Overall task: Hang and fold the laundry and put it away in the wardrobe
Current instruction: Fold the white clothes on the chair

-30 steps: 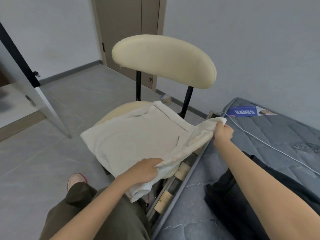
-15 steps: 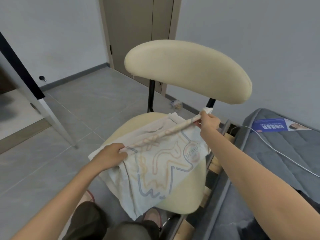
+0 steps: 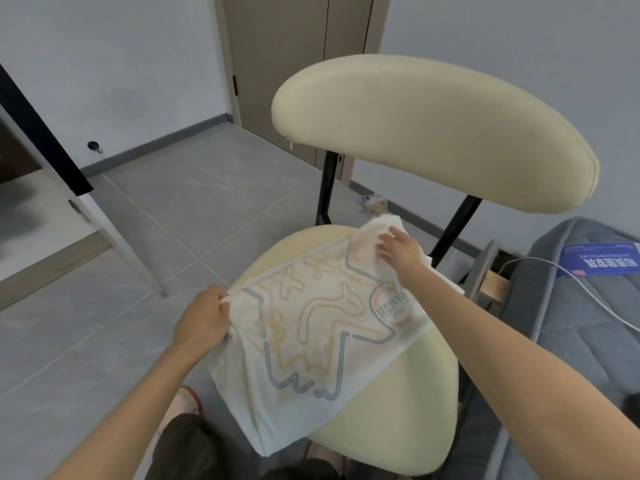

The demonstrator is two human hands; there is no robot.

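Note:
A white T-shirt (image 3: 311, 341) with an orange and blue line print lies spread print-up on the cream seat of a chair (image 3: 398, 420), its lower edge hanging over the seat's front. My left hand (image 3: 204, 317) grips the shirt's left edge at the seat's left side. My right hand (image 3: 398, 251) rests on the bunched cloth at the shirt's far right corner near the chair's back posts; its fingers look partly curled into the fabric.
The chair's padded backrest (image 3: 433, 133) rises behind the shirt. A grey mattress (image 3: 571, 306) with a white cable (image 3: 588, 296) and blue leaflet (image 3: 599, 261) lies right. Grey tiled floor (image 3: 138, 254), a white furniture leg (image 3: 114, 233) and a door (image 3: 294, 64) are left and behind.
The shirt was turned over from plain side to print side and laid flat on the seat. Both hands lowered its top edge; my right hand moved onto the far corner.

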